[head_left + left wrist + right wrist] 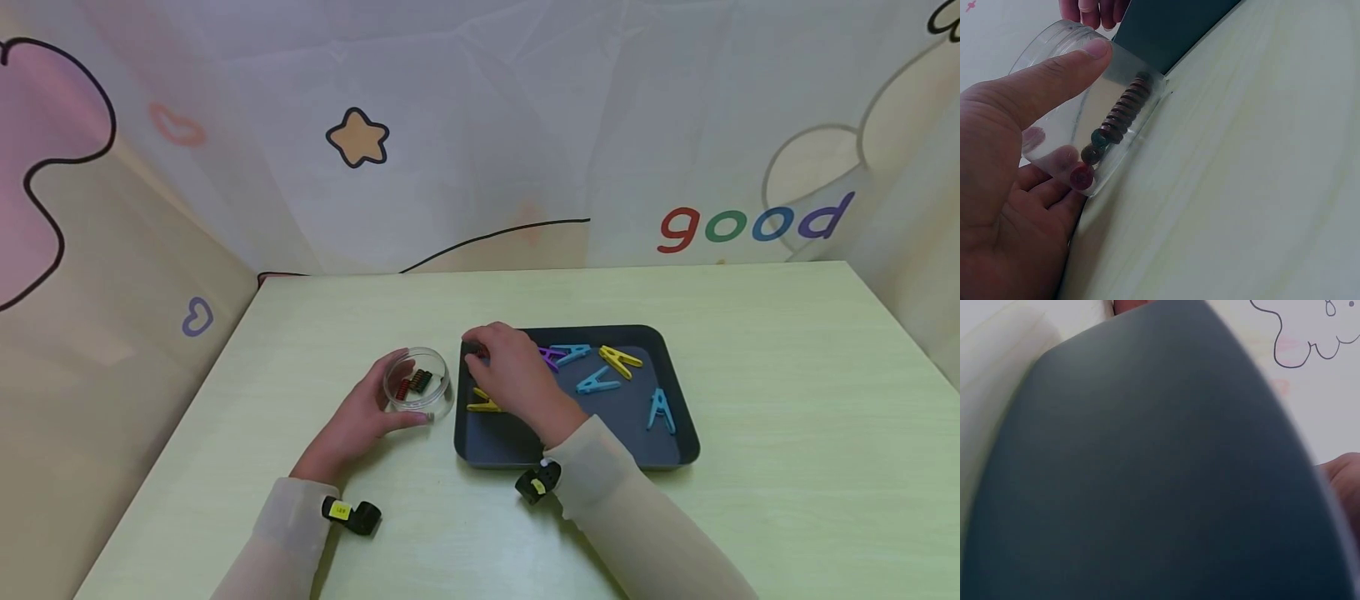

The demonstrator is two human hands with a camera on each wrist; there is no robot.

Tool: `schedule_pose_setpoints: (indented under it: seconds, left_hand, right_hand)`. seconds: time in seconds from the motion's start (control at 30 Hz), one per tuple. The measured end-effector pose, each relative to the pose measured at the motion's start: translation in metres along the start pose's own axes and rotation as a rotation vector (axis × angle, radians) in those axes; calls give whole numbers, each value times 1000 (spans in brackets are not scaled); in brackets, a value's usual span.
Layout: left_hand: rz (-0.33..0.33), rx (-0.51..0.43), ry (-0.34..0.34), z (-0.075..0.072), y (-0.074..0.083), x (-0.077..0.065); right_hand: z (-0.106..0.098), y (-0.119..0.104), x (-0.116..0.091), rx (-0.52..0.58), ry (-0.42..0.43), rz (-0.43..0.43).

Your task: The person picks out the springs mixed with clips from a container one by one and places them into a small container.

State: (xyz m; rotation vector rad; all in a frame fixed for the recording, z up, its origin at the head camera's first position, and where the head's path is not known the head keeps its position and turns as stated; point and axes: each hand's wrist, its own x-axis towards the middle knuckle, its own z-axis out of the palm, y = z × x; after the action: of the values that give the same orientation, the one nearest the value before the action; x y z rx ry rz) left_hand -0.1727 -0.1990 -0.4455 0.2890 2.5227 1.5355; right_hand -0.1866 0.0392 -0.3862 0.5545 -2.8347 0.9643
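My left hand [367, 414] holds a clear round jar [442, 402] upright on the table, just left of the dark tray [495, 446]. Thumb and fingers reach around its sides. Inside lie several small coil springs [421, 381], dark green and red; the left wrist view shows them along the jar's bottom. My right hand [517, 375] is over the tray's far left corner, its thumb and index finger bent around something dark. Whether that is a spring or the tray's corner is unclear. In the right wrist view the tray [1160, 462] hides the fingertips.
Several plastic clothes pegs lie in the tray: a yellow peg [619, 361], a blue peg [661, 411], another blue peg [597, 382]. A purple peg [551, 357] and a near-left yellow peg [483, 407] are partly behind my right hand. A printed cloth [480, 167] hangs behind the table.
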Motion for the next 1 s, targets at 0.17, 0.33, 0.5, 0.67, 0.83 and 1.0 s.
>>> schedule_pose_setpoints:
  seconds: [0.17,0.33,0.5,0.67,0.83,1.0]
  left_hand:
    - [-5,7,3,0,1,-1]
    - [1,-1,-1,0,1,-1]
    - [13,-7,-6,0,-1,1]
    - [19,-12,-8,0,-1,0]
    - [18,-4,-9,0,0,0]
    - [4,0,-6,0,0,1]
  right_hand:
    - [0,0,0,7,-27,17]
    - [1,2,1,5,-63,35]
    - [1,2,2,5,-91,58]
    - [1,2,2,-1,-110,74]
    - [2,3,2,-28,-153,75]
    - [2,5,3,-46,-183,68]
